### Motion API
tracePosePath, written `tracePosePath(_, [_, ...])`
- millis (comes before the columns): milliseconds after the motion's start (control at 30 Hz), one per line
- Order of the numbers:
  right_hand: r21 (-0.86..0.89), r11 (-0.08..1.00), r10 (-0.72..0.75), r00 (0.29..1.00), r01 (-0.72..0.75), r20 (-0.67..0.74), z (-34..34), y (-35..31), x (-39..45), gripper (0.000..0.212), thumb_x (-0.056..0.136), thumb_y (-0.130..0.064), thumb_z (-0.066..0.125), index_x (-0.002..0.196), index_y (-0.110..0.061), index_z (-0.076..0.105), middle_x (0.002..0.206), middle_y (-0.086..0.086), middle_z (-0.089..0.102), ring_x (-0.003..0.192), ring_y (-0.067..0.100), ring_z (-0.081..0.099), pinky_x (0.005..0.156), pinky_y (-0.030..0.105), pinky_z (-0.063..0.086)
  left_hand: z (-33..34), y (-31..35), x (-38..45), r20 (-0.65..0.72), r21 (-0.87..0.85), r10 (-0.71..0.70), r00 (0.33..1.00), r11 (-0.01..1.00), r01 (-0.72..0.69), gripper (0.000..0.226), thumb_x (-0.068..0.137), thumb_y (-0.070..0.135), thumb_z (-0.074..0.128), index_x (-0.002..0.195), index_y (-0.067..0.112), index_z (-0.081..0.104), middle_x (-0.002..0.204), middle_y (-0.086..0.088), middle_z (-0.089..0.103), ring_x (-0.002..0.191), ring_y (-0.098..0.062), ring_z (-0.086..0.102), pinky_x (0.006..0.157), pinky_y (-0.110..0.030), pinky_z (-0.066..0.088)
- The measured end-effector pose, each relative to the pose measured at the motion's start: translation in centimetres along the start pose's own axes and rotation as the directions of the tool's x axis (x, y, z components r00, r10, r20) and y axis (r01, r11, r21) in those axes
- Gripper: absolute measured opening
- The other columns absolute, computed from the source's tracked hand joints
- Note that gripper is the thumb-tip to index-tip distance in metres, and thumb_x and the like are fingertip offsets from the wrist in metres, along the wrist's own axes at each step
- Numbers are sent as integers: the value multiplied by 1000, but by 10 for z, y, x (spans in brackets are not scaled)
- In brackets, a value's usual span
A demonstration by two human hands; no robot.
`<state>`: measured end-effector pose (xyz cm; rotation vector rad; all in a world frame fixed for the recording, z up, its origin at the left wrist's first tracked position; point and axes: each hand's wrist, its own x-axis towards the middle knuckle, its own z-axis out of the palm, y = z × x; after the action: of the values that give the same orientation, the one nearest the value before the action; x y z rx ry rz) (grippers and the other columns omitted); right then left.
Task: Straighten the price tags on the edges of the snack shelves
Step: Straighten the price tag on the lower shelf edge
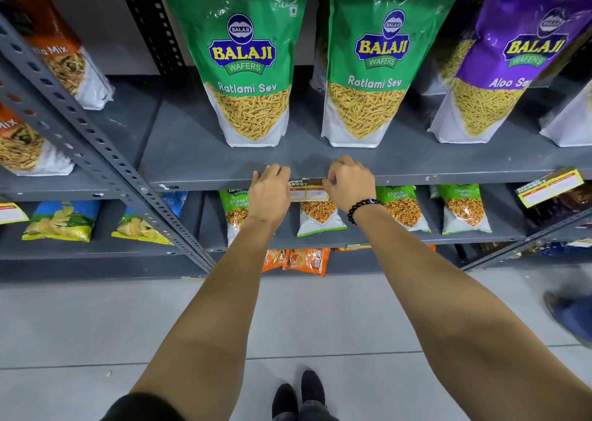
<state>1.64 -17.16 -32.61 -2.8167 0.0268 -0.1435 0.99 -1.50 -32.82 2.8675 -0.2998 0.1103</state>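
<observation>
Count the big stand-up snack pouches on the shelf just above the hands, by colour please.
Green Ratlami Sev pouches: 2 (second one)
Purple Aloo Sev pouch: 1
Orange mix pouch, left bay: 1
Pouch cut off at the right edge, colour hidden: 1
Total: 5

Grey steel shelf (416,161), stocked with snack pouches.
I count 2 green Ratlami Sev pouches (251,68) standing upright on it, a purple Aloo Sev pouch (499,68) to their right; the lower shelf (352,239) carries small green Chana packets (464,209).
</observation>
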Motion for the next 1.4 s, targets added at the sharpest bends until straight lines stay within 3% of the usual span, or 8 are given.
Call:
tracePosePath(133, [25,999,43,999,-43,-15,0,-2,-1,20,83,-19,60,92,-2,55,98,18,64,90,37,59,73,37,47,0,2,3,32,18,-54,998,998,54,20,99,11,41,114,3,51,121,-14,57,114,-32,51,98,-45,45])
tracePosePath(233, [80,994,73,997,-70,-32,1,-3,-2,31,80,-24,66,97,-4,49,98,17,63,91,37,58,71,38,47,1,3,4,25,-31,-81,996,996,82,23,96,20,52,113,5,49,118,-14,60,108,-35,54,95,-46,45])
tracePosePath(400, [56,994,93,995,-91,-29,5,-9,2,51,77,-41,70,104,-4,48,106,17,62,100,36,56,79,44,49,2,8,8,1,-58,-129,992,990,129,37,91,32,61,114,6,48,114,-13,62,102,-37,59,93,-48,48])
tracePosePath(667, [6,996,85,996,-85,-41,9,-8,4,56,78,-46,67,109,-5,46,109,15,60,102,36,55,78,43,50,11,7,12,-36,-51,-124,992,991,123,35,90,33,60,111,6,50,109,-14,63,94,-38,60,94,-54,48])
tracePosePath(833, [56,998,31,998,-34,49,3,-2,-3,52,82,-35,66,118,-5,44,119,18,57,111,38,51,97,46,43,4,11,13,1,-108,-186,983,977,185,43,88,29,65,118,6,44,117,-16,62,106,-40,60,100,-54,44])
tracePosePath(967, [-31,998,-58,996,60,71,-17,35,-26,56,88,-19,57,136,-6,32,143,18,41,135,32,33,118,45,22,12,24,4,-75,-1,-53,996,999,53,59,84,29,69,130,3,43,130,-19,56,129,-36,46,113,-57,28])
tracePosePath(1200, [-81,992,92,995,-95,-42,-79,139,-72,51,91,-12,49,138,-4,30,150,17,31,142,29,22,120,44,17,23,128,-5,47,44,250,967,967,-252,54,95,34,53,141,14,34,154,-8,31,144,-32,21,120,-51,11])
tracePosePath(1400, [-171,971,154,983,-169,-96,-133,255,-91,46,90,-9,50,134,-3,38,147,19,37,140,33,25,119,47,20,55,257,-1,109,24,403,909,913,-408,42,96,37,49,133,18,47,159,-5,17,147,-34,3,120,-54,2])
